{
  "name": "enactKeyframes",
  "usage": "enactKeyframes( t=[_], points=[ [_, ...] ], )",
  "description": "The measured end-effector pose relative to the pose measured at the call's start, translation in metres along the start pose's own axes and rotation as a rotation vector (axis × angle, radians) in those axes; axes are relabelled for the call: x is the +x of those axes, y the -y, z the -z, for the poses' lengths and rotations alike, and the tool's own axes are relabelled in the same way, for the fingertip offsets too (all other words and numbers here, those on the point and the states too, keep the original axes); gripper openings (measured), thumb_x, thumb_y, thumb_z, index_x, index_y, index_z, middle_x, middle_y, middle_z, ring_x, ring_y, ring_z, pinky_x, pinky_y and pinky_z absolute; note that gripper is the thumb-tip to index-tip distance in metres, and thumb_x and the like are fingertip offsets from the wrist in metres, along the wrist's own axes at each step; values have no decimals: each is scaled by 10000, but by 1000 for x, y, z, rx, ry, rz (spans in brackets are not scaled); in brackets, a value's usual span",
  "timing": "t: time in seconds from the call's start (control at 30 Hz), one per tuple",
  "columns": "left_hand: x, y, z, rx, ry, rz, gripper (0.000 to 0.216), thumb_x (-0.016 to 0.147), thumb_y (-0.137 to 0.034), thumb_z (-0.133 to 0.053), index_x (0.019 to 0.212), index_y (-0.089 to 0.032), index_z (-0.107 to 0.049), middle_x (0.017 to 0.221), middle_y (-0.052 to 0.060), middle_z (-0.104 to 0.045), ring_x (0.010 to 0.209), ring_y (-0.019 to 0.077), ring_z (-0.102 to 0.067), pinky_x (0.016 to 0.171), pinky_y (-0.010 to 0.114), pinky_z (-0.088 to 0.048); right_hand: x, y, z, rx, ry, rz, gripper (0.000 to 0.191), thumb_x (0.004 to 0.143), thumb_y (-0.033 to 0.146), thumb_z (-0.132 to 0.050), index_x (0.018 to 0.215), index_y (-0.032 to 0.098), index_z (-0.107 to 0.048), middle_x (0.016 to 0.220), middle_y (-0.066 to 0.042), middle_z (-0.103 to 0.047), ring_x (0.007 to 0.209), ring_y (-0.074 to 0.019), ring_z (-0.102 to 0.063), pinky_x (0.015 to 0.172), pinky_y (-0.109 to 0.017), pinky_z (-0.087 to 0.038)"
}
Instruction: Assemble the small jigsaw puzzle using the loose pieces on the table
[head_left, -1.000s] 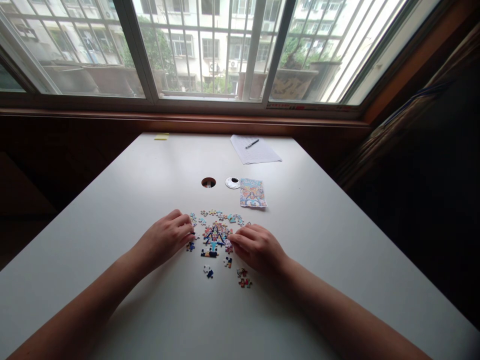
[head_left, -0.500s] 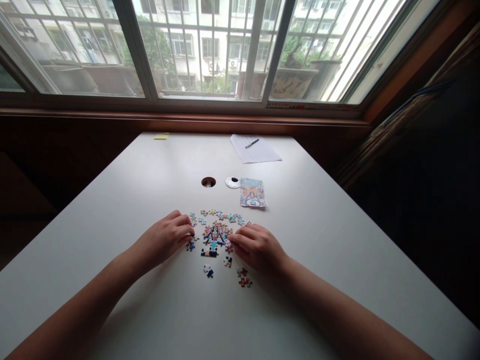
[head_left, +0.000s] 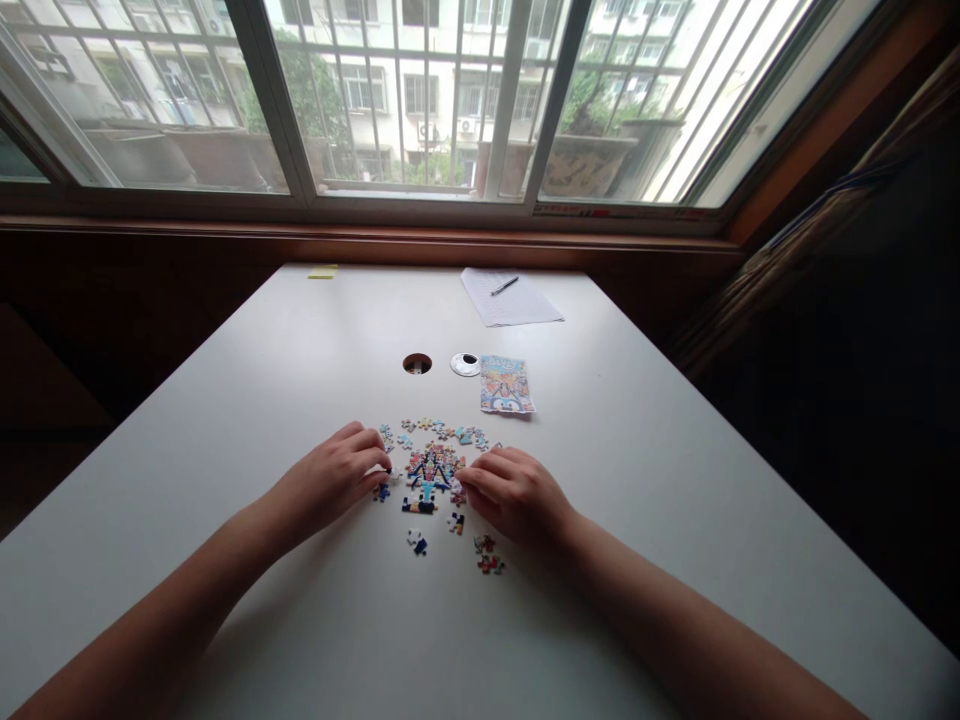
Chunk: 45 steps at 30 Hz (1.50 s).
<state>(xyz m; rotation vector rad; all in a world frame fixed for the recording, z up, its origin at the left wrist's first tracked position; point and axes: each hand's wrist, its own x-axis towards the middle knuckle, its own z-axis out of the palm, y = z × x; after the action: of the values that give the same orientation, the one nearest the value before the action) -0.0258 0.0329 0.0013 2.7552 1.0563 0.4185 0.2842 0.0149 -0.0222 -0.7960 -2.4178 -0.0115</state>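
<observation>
A partly joined colourful jigsaw cluster (head_left: 429, 474) lies on the white table (head_left: 300, 350) between my hands. My left hand (head_left: 337, 475) rests at its left edge with fingers curled, fingertips pinched on a small puzzle piece beside the cluster. My right hand (head_left: 510, 490) sits at the right edge, fingers bent and pressed down on the cluster's side. Loose pieces (head_left: 442, 432) are strewn just beyond the cluster. A few more loose pieces (head_left: 487, 556) lie nearer to me, and a blue-and-white piece (head_left: 416, 542) sits below the cluster.
A small printed puzzle picture card (head_left: 506, 385) lies beyond the pieces, next to a round cable hole (head_left: 417, 364) and its white cap (head_left: 465, 365). A paper sheet with a pen (head_left: 505, 286) and a yellow sticky pad (head_left: 322, 272) sit near the window edge.
Almost nothing has moved. My left fingertips have shifted very slightly at the cluster's left edge.
</observation>
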Motion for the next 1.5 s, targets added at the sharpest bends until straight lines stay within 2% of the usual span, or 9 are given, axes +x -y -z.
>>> enactKeyframes(
  t=[0.2,0.5,0.73,1.5],
  points=[
    [4,-14,2,27,16,-23,80,983,-192,-612,991,-180,-691,1032,72,-656,966,222,-562,835,336,-486,2,1,1,26,17,23,126,988,194,-563,1010,202,-687,874,-51,-708,788,-177,-611,743,-323,-483],
    [8,-28,-11,-19,18,-42,67,990,-201,-607,990,-180,-670,1028,67,-637,979,222,-536,839,341,-479,3,3,-3,59,64,76,127,980,172,-585,1030,212,-695,1009,-51,-738,975,-200,-627,843,-350,-515],
    [9,-30,-16,6,-3,-47,42,977,-203,-636,1000,-177,-659,1031,61,-633,975,225,-530,831,346,-478,4,5,-3,53,75,77,133,996,195,-570,1005,215,-701,1010,-44,-745,963,-195,-620,841,-346,-489],
    [10,-32,-12,36,-22,-57,52,972,-176,-626,1011,-176,-661,1043,68,-628,967,226,-541,810,344,-497,4,4,-4,47,77,81,140,988,172,-571,1008,216,-702,1018,-43,-744,953,-195,-610,831,-340,-452]
  ],
)
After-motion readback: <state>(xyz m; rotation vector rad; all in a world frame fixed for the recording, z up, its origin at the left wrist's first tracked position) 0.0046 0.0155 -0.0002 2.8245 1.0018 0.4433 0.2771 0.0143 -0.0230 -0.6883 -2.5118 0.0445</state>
